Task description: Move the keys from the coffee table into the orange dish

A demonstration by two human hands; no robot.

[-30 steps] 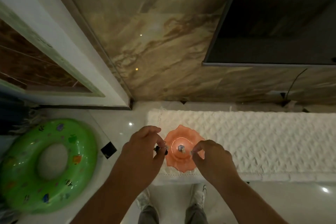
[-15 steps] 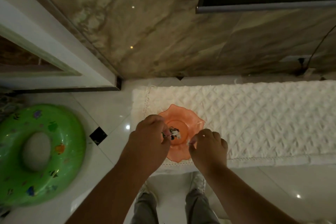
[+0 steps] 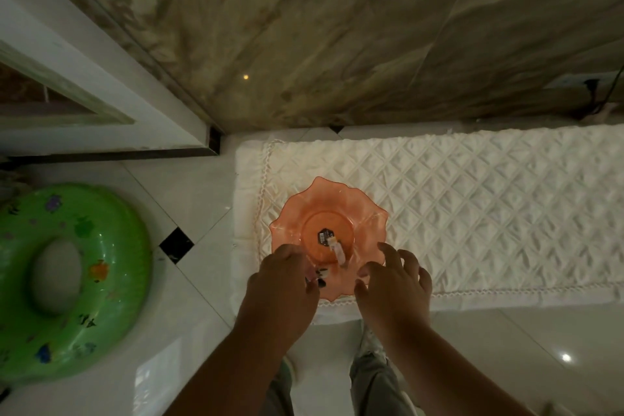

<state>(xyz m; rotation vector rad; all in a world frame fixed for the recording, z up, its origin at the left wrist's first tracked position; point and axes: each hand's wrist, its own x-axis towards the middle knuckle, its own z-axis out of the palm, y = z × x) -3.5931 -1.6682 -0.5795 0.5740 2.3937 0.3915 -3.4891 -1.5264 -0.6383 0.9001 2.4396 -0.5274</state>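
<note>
The orange dish (image 3: pixel 364 213), translucent with a wavy rim, stands on the left end of a white quilted cloth (image 3: pixel 489 206). The keys (image 3: pixel 325 236) lie inside it: a black tag in the middle and a pale piece running toward the near rim. My left hand (image 3: pixel 282 287) is at the dish's near-left rim, fingers curled on the bunch's black-and-white end. My right hand (image 3: pixel 395 284) hovers over the near-right rim with fingers spread and nothing in it.
A green inflatable ring (image 3: pixel 67 280) lies on the tiled floor at left. A marble wall (image 3: pixel 337 44) rises behind the cloth-covered surface, with a white door frame (image 3: pixel 101 84) to the left. A cable and socket (image 3: pixel 591 88) sit at far right. My legs are below.
The view has tilted down and closer. The keys went from hanging between my hands to lying in the dish. My right hand let go and spread its fingers.
</note>
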